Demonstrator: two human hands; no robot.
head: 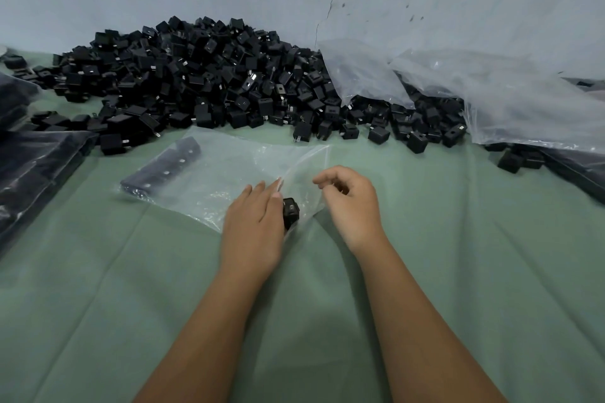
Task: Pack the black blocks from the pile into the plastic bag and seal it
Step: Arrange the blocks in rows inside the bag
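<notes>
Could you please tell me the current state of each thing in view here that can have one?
plastic bag: lying flat on the green cloth, mouth open, unsealed, a row of blocks at its far end
black block: at the bag's mouth, under the left hand
left hand: fingers straight, on the block
right hand: pinching the bag's edge
pile of black blocks: heaped, loose
</notes>
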